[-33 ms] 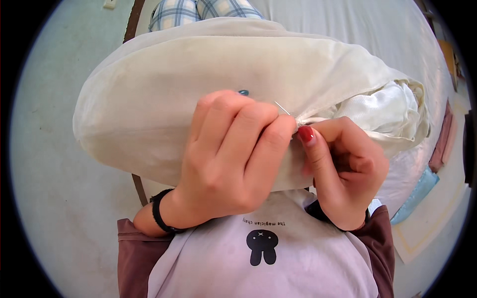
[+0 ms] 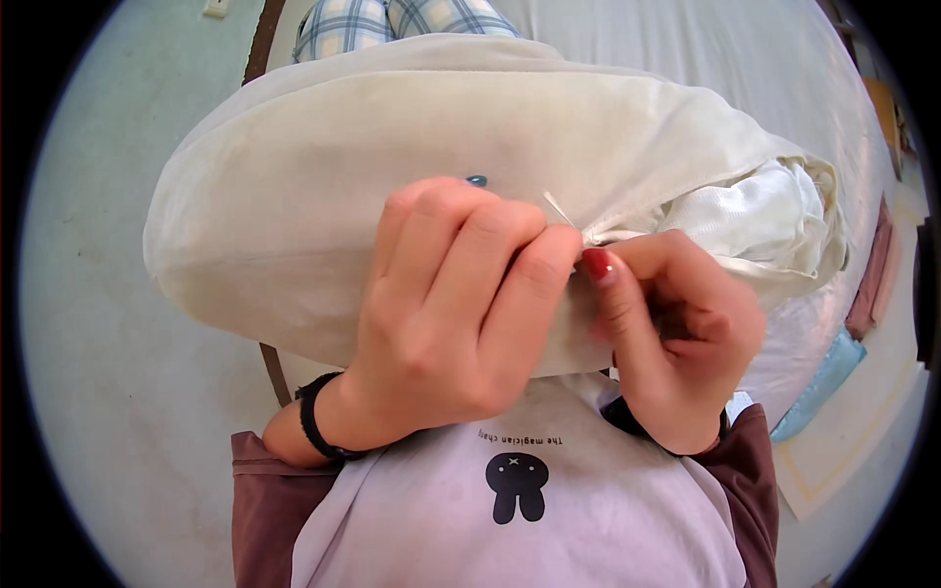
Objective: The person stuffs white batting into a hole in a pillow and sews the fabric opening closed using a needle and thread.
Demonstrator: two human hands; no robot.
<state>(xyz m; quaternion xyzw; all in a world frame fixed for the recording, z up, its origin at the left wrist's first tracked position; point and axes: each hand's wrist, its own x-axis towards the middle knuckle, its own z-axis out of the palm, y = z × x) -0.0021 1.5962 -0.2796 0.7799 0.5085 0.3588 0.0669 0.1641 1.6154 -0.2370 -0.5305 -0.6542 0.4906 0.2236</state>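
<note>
A large, stuffed cream pillowcase (image 2: 294,147) lies across my lap, its right end gaping over white filling cloth (image 2: 745,211). My left hand (image 2: 441,304) is closed at the cloth beside the opening, its fingertips mostly hidden behind the knuckles. My right hand (image 2: 686,328) pinches the gathered edge between thumb and index finger; the thumb's nail is red. Between the hands a thin sewing needle (image 2: 558,208) pokes up beside my left index finger. Which fingers grip the needle cannot be made out. A small glossy teal spot (image 2: 476,180) shows above my left knuckles.
A pale sheet (image 2: 676,39) spreads behind the pillowcase, with blue plaid cloth (image 2: 343,29) at the top. To the right lie a folded light-blue cloth (image 2: 821,382) and a mauve one (image 2: 872,274). Pale floor (image 2: 127,294) runs along the left.
My right thumb has shifted slightly left, toward my left hand. The needle's visible end looks a little higher and wider. The pillowcase stays put.
</note>
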